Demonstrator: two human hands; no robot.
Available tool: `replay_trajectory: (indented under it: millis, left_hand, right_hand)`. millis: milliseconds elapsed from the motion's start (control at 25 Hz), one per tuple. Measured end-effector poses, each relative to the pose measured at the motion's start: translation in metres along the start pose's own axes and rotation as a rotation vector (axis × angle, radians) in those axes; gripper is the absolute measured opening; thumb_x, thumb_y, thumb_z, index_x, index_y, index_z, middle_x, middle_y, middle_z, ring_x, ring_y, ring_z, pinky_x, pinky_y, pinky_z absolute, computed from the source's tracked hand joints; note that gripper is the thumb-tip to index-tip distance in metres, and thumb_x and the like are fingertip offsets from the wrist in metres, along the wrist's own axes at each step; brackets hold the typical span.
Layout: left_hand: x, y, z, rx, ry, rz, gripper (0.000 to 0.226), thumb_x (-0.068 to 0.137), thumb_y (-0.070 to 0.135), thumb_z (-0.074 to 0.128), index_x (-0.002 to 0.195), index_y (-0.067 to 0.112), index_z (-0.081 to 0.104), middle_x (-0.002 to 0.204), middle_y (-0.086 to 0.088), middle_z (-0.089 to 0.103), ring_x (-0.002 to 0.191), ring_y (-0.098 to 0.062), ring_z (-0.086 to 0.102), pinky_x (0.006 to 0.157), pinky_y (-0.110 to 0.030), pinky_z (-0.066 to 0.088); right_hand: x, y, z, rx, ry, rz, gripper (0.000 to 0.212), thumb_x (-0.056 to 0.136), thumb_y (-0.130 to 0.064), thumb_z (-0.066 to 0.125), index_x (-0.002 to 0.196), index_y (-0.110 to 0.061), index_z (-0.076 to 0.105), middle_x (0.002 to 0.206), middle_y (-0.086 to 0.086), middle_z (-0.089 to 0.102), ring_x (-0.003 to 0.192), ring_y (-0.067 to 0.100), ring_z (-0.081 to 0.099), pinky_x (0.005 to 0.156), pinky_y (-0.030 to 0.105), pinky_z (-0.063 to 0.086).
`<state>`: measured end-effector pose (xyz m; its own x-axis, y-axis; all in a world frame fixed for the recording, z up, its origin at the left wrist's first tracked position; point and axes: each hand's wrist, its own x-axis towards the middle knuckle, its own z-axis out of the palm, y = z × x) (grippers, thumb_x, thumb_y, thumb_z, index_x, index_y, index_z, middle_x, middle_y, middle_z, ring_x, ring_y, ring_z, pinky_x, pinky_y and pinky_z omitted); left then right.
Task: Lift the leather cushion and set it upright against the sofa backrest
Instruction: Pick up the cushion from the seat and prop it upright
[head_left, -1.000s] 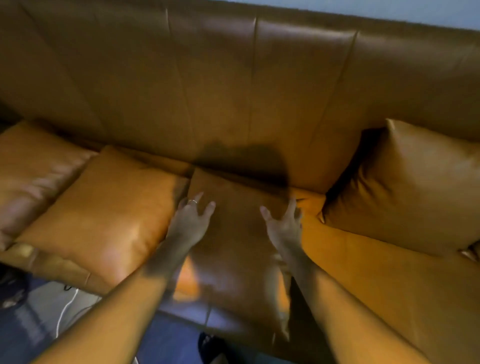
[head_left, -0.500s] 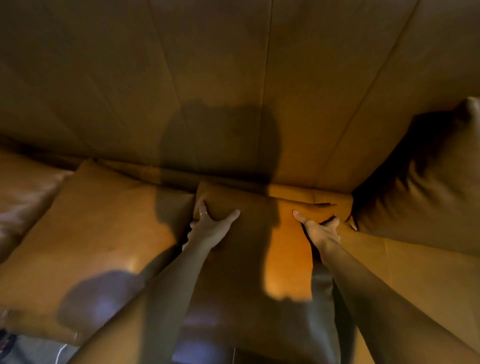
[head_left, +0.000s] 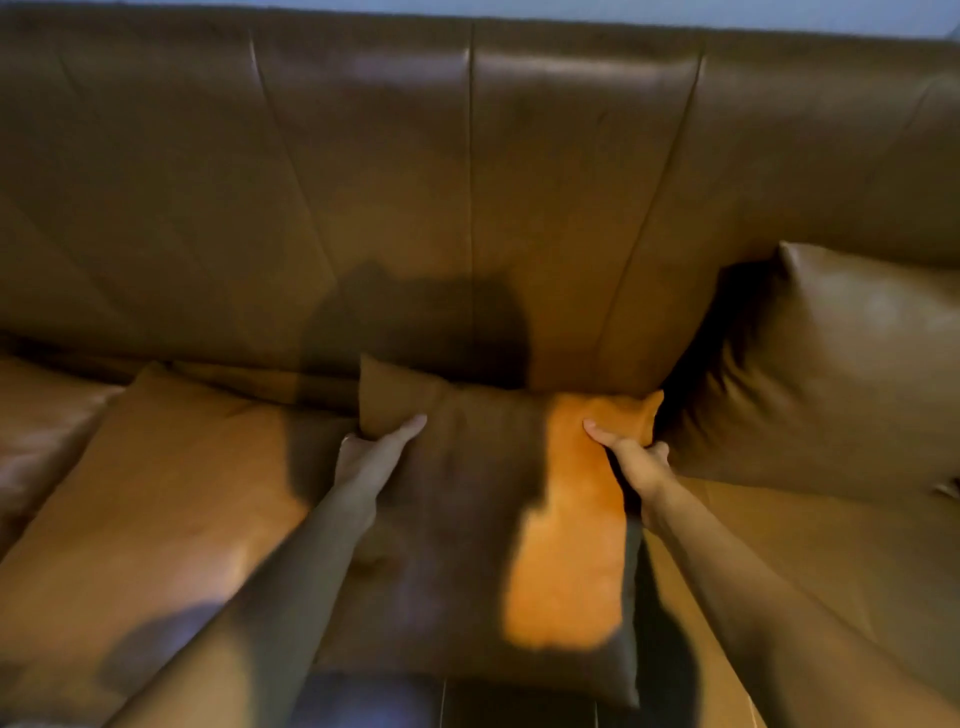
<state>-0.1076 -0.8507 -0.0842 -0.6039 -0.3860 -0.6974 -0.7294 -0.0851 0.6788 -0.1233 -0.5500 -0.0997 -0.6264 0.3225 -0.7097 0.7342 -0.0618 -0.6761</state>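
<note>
Between two outstretched arms lies the leather cushion, L hand & R hand each gripping a far corner near the sofa backrest.

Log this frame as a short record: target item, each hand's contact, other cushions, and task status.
target: leather cushion, lying flat on the sofa seat, far edge near the sofa backrest
left hand: left hand grips the cushion's far left corner, thumb on top
right hand: right hand grips the far right corner, thumb on top
other cushions: left cushion lying flat; right cushion propped against the backrest
lighting: bright patch on the target's right side, the rest in shadow
status: grasped, not yet upright
</note>
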Motion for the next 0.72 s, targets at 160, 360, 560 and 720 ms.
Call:
replay_trajectory:
  millis: [160,360,560,720]
  left_hand:
    - [-0.034,0.049,0.01,-0.105,-0.009,0.133,0.12,0.059,0.066,0.086,0.154,0.015,0.033,0.148,-0.01,0.05,0.132,-0.036,0.051,0.11,-0.055,0.042]
    - [-0.054,0.107,0.013,-0.219,-0.031,0.284,0.127,0.062,0.066,0.083,0.161,0.022,0.017,0.157,-0.008,0.041,0.141,-0.033,0.042,0.114,-0.055,0.037]
    - [-0.046,0.127,0.011,-0.223,-0.09,0.315,0.119,0.07,0.065,0.08,0.16,0.023,0.016,0.159,-0.006,0.037,0.144,-0.033,0.037,0.114,-0.062,0.033]
    - [-0.037,0.134,0.021,-0.14,-0.134,0.268,0.126,0.062,0.07,0.082,0.159,0.024,0.017,0.157,-0.006,0.041,0.142,-0.034,0.039,0.112,-0.066,0.034]
  right_hand:
    - [-0.027,-0.063,-0.023,0.023,-0.068,-0.197,0.11,0.062,-0.052,0.089,0.145,-0.023,0.024,0.142,0.003,0.048,0.12,0.032,0.054,0.104,0.049,0.044]
    - [-0.046,-0.127,-0.042,0.041,-0.118,-0.409,0.102,0.071,-0.037,0.088,0.147,-0.02,0.022,0.131,-0.004,0.045,0.118,0.022,0.05,0.099,0.039,0.041]
    - [-0.039,-0.147,-0.043,-0.034,-0.152,-0.45,0.106,0.074,-0.038,0.085,0.152,-0.021,0.016,0.141,0.0,0.043,0.13,0.027,0.045,0.101,0.044,0.038]
    - [-0.029,-0.145,-0.027,-0.039,-0.107,-0.409,0.105,0.077,-0.05,0.081,0.155,-0.025,0.015,0.153,0.003,0.04,0.136,0.032,0.043,0.11,0.051,0.037]
